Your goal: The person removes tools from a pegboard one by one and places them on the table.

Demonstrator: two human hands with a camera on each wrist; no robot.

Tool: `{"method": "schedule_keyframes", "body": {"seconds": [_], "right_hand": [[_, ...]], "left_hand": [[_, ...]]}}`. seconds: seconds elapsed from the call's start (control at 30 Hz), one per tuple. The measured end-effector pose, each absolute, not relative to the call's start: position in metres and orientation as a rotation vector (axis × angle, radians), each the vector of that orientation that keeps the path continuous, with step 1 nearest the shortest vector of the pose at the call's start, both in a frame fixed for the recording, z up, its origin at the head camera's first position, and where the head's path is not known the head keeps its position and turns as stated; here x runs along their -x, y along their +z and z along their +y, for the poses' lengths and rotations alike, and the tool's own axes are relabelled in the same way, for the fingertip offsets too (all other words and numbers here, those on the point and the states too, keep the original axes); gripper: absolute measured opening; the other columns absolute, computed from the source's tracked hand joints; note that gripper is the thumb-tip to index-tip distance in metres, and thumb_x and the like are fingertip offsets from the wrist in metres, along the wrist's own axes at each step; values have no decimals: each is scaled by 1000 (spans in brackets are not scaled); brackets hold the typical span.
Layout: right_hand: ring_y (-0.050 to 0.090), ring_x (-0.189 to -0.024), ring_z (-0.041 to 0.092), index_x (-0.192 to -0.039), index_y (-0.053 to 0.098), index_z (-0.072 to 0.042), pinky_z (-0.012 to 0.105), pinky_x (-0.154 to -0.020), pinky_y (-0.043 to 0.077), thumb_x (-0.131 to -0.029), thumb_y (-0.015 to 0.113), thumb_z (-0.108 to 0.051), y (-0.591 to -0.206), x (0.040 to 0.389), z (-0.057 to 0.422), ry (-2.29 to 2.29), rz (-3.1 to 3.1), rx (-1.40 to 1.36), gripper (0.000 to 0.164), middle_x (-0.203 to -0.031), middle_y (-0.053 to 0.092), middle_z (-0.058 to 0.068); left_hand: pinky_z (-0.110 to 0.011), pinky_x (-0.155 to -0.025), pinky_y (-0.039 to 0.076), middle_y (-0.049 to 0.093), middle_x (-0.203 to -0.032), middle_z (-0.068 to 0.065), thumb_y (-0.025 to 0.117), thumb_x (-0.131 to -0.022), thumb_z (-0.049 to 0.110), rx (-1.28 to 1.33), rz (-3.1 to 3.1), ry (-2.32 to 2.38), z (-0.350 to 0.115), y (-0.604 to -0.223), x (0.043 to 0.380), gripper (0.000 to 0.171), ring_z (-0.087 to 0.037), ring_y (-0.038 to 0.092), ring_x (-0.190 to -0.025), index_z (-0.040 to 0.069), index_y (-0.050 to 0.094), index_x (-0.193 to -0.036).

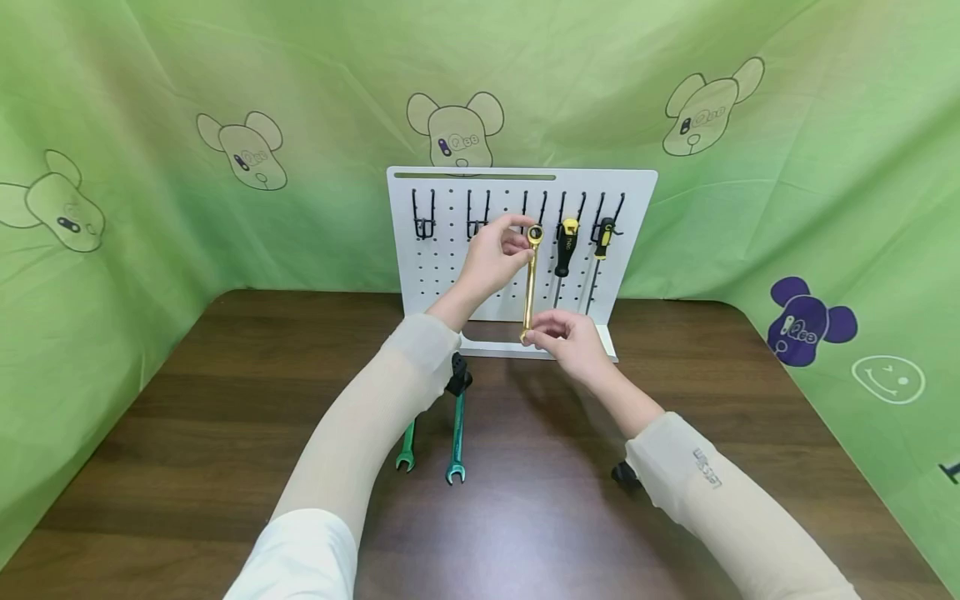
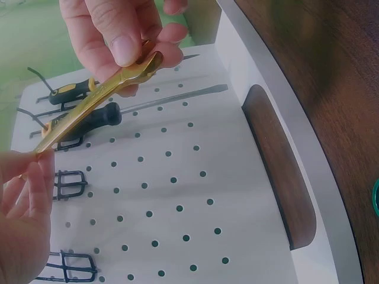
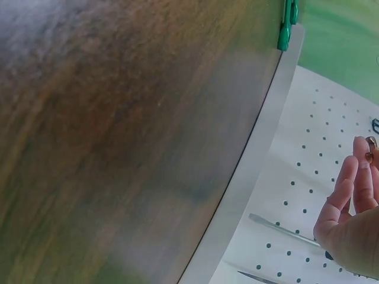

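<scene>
- gold-coloured, slim metal wrench (image 1: 529, 287) is held nearly upright, ring end up, in front of the white perforated board (image 1: 636, 208), just beside a black-and-yellow-handled screwdriver (image 1: 567, 250); you cannot tell whether it touches the board.
- expect it to be stiff and sturdy, modest in weight, perhaps slippery along the shiny shank; the ring end and the open end probably give you the surest hold.
- your left hand (image 1: 495, 257) pinches the ring end between thumb and fingers, your left arm (image 1: 367, 425) stretched forward and slanting inward.
- your right hand (image 1: 576, 343) sits lower, thumb and fingertips narrowed on the open end, your right arm (image 1: 727, 500) angling in from the right.
</scene>
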State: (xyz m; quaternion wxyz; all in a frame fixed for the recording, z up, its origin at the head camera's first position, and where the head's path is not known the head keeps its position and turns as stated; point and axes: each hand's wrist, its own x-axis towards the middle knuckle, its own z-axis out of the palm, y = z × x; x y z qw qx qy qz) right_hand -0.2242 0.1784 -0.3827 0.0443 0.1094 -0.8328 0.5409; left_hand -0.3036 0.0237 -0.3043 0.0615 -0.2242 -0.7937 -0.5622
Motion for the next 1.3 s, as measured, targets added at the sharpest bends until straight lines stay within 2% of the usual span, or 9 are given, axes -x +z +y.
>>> {"method": "schedule_keyframes", "body": {"seconds": [0.33,0.9,1.3], "right_hand": [[66,-75,1,-105,68,7,17,-70,52,-91,69,-6,-383,219,180,1643,-2544,-353,19,-96,75,23],[65,-76,0,-103,69,5,15,-66,50,-90,70,-6,-383,211,187,1605,-2519,-390,17,-96,74,24],[67,-76,-1,-101,69,5,15,-70,51,-89,71,-4,-376,196,183,1617,-2514,-469,15,-87,77,14]], "left_hand": [[-19,-82,56,72,-104,-14,69,-89,-2,704,-2426,-1678,24,-304,300,43,-21,70,-92,8,60,-130],[-18,-76,56,72,-98,-15,69,-88,-5,827,-2327,-1700,26,-300,290,40,-19,70,-85,5,61,-126],[-19,-84,56,71,-103,-14,70,-88,-2,846,-2385,-1710,12,-292,277,43,-21,70,-92,7,59,-129]]}}
